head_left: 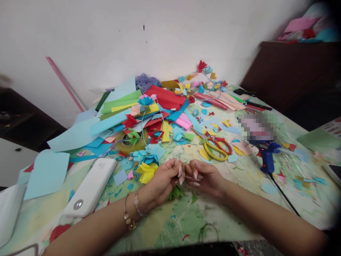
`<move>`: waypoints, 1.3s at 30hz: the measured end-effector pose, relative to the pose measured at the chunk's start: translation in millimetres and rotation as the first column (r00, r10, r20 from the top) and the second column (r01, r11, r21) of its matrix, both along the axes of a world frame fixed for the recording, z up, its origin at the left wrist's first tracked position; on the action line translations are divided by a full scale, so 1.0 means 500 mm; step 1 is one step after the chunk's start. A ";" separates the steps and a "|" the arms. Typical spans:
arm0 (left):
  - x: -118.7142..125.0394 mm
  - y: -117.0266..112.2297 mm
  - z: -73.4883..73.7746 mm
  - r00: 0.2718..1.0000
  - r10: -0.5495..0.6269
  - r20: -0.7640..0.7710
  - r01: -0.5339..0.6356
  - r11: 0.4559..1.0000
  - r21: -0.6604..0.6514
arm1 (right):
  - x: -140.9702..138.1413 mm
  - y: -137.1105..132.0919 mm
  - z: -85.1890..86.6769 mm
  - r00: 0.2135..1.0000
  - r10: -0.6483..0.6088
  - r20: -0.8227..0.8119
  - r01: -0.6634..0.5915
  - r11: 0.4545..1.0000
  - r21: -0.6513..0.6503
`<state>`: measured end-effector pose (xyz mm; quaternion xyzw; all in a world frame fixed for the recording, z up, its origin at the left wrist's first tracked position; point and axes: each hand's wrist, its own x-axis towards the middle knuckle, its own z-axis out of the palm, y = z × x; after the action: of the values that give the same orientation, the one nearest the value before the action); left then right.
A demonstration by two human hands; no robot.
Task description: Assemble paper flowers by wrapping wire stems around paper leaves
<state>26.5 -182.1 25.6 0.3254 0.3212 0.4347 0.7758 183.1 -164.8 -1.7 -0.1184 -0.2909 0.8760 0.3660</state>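
A white power bank with a lit round display lay on the green-patterned tablecloth, with a white box-like object near it at the far left. Behind, a pink strip leaned against the pale, marked wall, and a dark shelf unit stood at left. At right, a brown cabinet carried a pink, red and blue heap.

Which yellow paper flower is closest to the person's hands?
The large yellow paper flower, right beside the left hand and just in front of a light-blue flower; the other yellow flowers lie farther back.
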 end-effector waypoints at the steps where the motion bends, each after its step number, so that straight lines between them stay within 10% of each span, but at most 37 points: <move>1: 0.000 0.000 0.002 1.000 0.014 -0.010 -0.014 1.000 0.003 | 0.001 0.000 0.000 0.999 -0.033 0.012 0.033 0.999 -0.008; 39: 0.005 0.005 -0.006 0.982 0.015 0.188 0.002 0.996 -0.088 | 0.009 -0.001 0.007 0.990 -0.098 -0.102 0.101 0.995 0.024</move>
<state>28.9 -179.7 22.3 0.2474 0.2659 0.4515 0.8150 187.3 -165.1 2.0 -0.0832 -0.2784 0.8573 0.4250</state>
